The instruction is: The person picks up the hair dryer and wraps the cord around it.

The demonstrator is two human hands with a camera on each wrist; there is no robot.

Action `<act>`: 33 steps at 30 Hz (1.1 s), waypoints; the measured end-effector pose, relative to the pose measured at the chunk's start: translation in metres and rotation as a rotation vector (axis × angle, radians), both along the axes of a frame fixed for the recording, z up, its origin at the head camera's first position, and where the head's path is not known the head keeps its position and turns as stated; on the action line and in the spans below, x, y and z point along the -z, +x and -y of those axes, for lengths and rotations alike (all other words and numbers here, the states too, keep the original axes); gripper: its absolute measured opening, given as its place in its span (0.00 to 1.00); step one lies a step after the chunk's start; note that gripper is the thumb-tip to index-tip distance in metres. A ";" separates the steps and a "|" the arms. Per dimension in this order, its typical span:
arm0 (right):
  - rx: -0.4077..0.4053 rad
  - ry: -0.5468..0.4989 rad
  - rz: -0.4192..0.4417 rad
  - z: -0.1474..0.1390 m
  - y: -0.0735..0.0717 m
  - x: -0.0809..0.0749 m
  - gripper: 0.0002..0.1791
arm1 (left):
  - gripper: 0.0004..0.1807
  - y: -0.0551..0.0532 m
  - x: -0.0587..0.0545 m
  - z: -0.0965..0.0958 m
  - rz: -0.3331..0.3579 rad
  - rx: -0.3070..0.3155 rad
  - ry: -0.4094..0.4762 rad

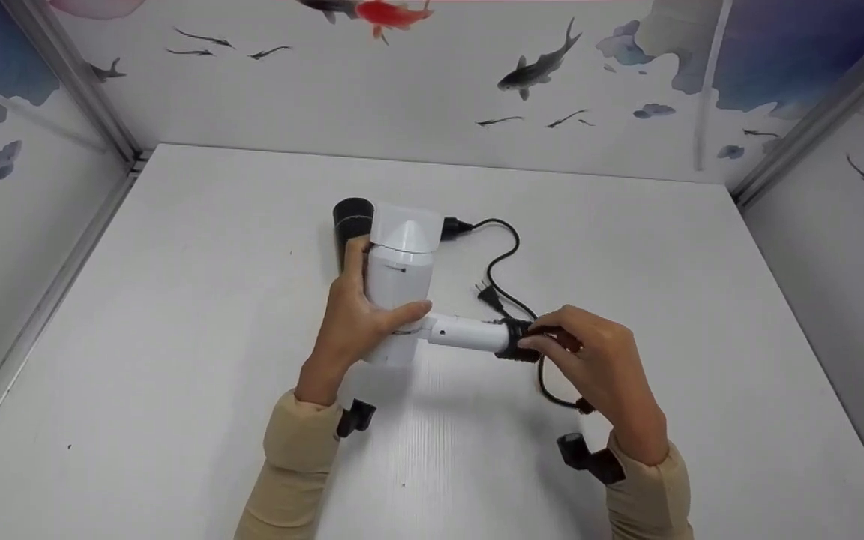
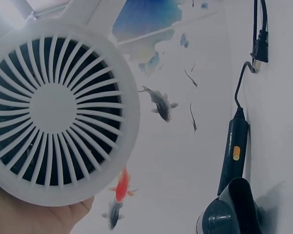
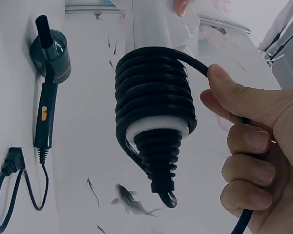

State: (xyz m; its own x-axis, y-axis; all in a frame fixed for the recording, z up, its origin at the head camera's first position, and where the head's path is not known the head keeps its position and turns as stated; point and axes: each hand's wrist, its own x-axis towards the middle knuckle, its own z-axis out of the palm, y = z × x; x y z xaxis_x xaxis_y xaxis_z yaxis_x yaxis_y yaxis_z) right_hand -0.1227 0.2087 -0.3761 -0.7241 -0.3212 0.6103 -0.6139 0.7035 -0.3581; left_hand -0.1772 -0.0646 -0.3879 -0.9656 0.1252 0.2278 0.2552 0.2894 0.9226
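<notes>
Right hand (image 3: 259, 170), curled, pinches black cord (image 3: 154, 87) seemingly crossing its palm.

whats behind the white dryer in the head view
A black dryer: part shows left of the white dryer, its handle end and cord to the right. Its middle is covered.

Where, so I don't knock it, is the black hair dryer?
In the head view, the black hair dryer lies on the table left of centre, partly hidden behind the white hair dryer in the left hand.
</notes>
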 end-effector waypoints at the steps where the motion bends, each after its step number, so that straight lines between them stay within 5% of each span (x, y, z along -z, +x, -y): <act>1: 0.002 0.001 -0.004 -0.001 0.000 0.000 0.11 | 0.46 0.001 0.000 0.000 -0.002 0.014 -0.007; 11: -0.031 0.001 0.013 -0.004 -0.006 0.004 0.17 | 0.46 0.006 -0.004 0.001 -0.041 0.163 0.034; 23: -0.339 -0.247 0.222 -0.012 -0.008 0.005 0.11 | 0.45 0.006 -0.007 0.005 -0.002 0.297 0.302; 29: -0.383 -0.244 0.262 -0.013 -0.009 0.003 0.14 | 0.44 0.006 -0.008 0.005 0.003 0.282 0.400; 33: -0.298 -0.220 0.335 -0.007 -0.007 0.000 0.15 | 0.44 0.006 -0.008 0.005 0.004 0.232 0.438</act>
State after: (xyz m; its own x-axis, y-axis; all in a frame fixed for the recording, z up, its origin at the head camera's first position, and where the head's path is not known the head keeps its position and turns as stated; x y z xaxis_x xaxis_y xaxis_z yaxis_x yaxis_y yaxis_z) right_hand -0.1295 0.2152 -0.3763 -0.7883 -0.4341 0.4360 -0.6025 0.4007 -0.6903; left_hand -0.1713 -0.0692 -0.3794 -0.9246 0.2301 0.3035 0.2634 -0.1894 0.9459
